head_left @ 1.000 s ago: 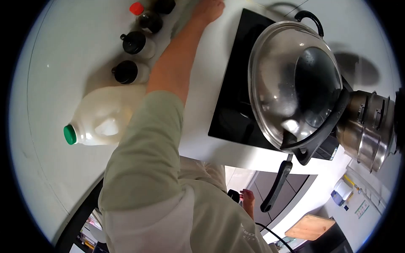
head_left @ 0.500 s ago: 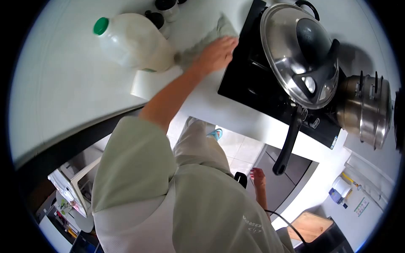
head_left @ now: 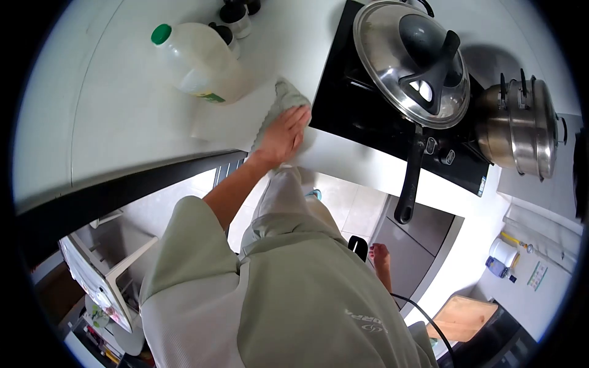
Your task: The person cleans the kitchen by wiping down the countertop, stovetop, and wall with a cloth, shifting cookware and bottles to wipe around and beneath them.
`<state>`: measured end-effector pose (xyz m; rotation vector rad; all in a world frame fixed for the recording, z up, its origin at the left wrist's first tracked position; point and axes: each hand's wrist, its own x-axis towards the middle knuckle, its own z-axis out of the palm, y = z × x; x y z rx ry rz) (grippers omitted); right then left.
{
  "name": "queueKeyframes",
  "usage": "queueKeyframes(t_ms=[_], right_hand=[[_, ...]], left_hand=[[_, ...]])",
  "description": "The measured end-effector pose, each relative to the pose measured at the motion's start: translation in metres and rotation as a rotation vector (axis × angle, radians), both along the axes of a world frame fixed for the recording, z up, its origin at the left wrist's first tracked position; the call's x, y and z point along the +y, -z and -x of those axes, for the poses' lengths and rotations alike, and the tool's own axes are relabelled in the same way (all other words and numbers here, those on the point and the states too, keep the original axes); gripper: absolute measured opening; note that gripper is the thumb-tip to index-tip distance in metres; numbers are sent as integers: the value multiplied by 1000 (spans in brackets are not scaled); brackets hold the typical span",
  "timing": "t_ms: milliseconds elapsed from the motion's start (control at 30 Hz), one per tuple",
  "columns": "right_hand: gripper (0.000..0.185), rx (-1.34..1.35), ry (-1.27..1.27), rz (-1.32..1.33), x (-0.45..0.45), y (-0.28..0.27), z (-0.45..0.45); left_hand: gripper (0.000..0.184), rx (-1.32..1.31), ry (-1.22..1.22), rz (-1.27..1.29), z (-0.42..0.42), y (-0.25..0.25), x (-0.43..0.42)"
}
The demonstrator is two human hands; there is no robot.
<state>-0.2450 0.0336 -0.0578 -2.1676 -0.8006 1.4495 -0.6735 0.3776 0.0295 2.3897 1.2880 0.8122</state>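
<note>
My left hand presses a grey-green cloth onto the white counter, near its front edge. The fingers are bent over the cloth, just left of the black stove's edge. Farther left stands a translucent plastic jug with a green cap. Low at my side hangs my right hand, its fingers curled and nothing visible in them. A lidded steel wok sits on the black stove, its long black handle reaching over the front edge.
A stacked steel steamer pot stands right of the wok. Small black-lidded jars are behind the jug. The white counter ends in a dark front edge. A wooden board and a black cable are at the lower right.
My left hand has drawn the cloth back toward the counter's front edge and slightly left. My right hand stays low, its fingers now more curled. The view has shifted.
</note>
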Motion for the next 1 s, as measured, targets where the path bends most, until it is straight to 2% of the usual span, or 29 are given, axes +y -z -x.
queueKeyframes(t_ms=[67, 100, 133, 200, 233, 300, 333, 400, 500, 567, 600, 733, 800, 833, 867, 933, 1000], right_hand=[[23, 130, 236, -61, 25, -13, 15], [31, 95, 308, -116, 49, -41, 35], [31, 91, 314, -111, 71, -60, 44], [45, 156, 404, -257, 105, -87, 56], [45, 144, 424, -253, 116, -94, 59], [31, 121, 255, -468, 136, -105, 61], [31, 108, 276, -460, 147, -115, 67], [43, 243, 325, -502, 165, -127, 89], [37, 179, 315, -319, 161, -118, 104], [35, 136, 275, -209, 152, -106, 109], [35, 139, 274, -212, 149, -102, 109], [33, 179, 254, -201, 135, -79, 99], [40, 102, 212, -224, 130, -59, 77], [35, 234, 268, -303, 114, -34, 57], [35, 239, 248, -305, 104, -23, 46], [24, 127, 220, -239, 92, -10, 32], [22, 69, 164, -127, 78, -8, 22]], left_hand=[[45, 2, -14, -56, -4, 4, 37], [43, -7, -49, -84, -8, 7, 58], [40, -18, -82, -113, -12, 10, 82], [41, -21, -126, -58, -22, 20, 128], [42, 2, -143, -41, -26, 26, 151], [44, 15, -151, -23, -35, 37, 189], [44, 1, -151, 6, -40, 34, 198], [45, -47, -158, 59, -47, 37, 207], [47, -93, -176, 91, -59, 38, 178], [52, -85, -217, -12, -71, 25, 138], [56, -91, -229, -81, -73, 26, 122], [61, -98, -176, -44, -61, 7, 64], [60, -99, -111, 59, -54, 2, 40], [60, -100, -131, 43, -49, -2, 38], [60, -133, -58, 95, -43, -6, 33], [60, -165, 2, 144, -37, -20, 35], [62, -343, -2, 380, -38, -46, 40]])
